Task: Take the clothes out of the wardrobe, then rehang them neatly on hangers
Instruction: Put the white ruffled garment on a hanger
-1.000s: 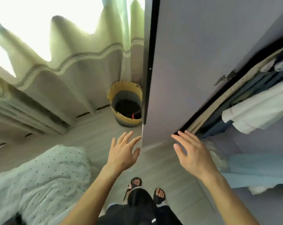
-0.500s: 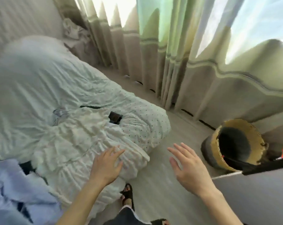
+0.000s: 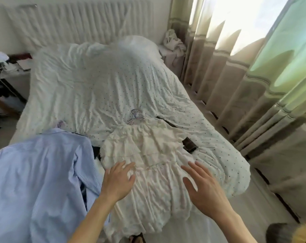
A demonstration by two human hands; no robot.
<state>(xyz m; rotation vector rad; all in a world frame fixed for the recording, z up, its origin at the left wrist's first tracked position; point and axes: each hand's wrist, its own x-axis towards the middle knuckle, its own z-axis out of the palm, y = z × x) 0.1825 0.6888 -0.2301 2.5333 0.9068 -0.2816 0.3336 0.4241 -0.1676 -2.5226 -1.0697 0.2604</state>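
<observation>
A white ruffled dress (image 3: pixel 148 155) lies spread on the foot of the bed (image 3: pixel 99 88), with a pale wire hanger (image 3: pixel 135 117) at its neck. A light blue striped shirt (image 3: pixel 38 172) lies to its left, a hanger hook (image 3: pixel 60 123) showing above its collar. My left hand (image 3: pixel 118 181) hovers with fingers spread over the dress's left side. My right hand (image 3: pixel 201 188) is spread over the dress's right side. Neither hand holds anything. Whether they touch the fabric I cannot tell.
A small dark item (image 3: pixel 189 145) sits on the dotted bedcover right of the dress. Curtains (image 3: pixel 245 85) hang along the right, with a strip of floor beside the bed. A cluttered bedside table (image 3: pixel 10 65) stands at far left. A woven basket's rim (image 3: pixel 299 233) shows bottom right.
The view has swung left from the wardrobe and basket to the bed. Both hands, still spread and empty, now hover over the white dress.
</observation>
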